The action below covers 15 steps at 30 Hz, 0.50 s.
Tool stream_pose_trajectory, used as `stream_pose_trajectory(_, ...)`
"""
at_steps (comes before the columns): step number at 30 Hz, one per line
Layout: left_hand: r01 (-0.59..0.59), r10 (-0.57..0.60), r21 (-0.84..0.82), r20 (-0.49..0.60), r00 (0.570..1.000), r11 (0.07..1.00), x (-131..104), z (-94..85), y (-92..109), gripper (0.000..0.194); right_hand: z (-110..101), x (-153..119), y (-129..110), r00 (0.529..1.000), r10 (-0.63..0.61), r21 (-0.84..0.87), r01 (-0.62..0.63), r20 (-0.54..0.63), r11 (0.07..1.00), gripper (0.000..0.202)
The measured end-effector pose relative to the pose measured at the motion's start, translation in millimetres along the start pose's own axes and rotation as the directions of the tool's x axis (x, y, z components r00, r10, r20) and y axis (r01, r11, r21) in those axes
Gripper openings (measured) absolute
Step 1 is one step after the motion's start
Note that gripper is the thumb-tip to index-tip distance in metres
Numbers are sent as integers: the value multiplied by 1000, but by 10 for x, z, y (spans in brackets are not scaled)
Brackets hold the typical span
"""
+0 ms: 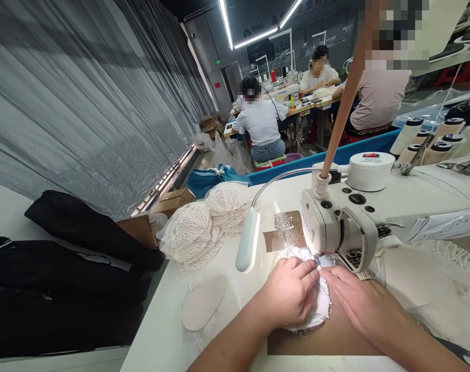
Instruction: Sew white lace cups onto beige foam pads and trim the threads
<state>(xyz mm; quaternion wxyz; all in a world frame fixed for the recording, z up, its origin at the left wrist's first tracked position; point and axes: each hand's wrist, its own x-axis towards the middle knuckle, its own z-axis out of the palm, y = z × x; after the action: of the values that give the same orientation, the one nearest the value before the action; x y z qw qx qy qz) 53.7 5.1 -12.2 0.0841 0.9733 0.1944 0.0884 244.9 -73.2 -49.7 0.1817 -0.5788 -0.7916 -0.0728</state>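
Observation:
A white lace fabric piece (320,305) with a frayed lower edge lies under the sewing machine's head (324,222). My left hand (291,292) is closed on it, fingers curled and pressed together near the needle area. Flat along the fabric's right side rests my right hand (349,292), its fingers stretched out and the tips close to those of the left. The needle and presser foot are mostly hidden behind my fingers and the machine. A brown plate (328,343) is beneath the work.
Stacked cream lace pieces (190,232) sit at the table's back left. A beige oval pad (204,305) lies left of my arm. A lamp (247,248) hangs on a bent neck. Thread cones (409,134) stand behind the machine. Co-workers sit farther back, one in white (260,124).

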Motion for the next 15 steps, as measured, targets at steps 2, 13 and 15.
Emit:
stream_pose_trajectory(2,-5,5,-6,-7,1000,1000,2,17,-16,41,16,-7,3,1000,-6,-15,5,-21,1000,44)
stream_pose_trajectory(13,-32,32,-1,-27,999,999,11,74,-64,41,50,-26,26,1000,-23,-18,22,-14,1000,45)
stream_pose_trajectory(15,-33,33,4,-35,999,999,14,80,-74,39,42,-32,37,999,-38,15,39,-6,999,44)
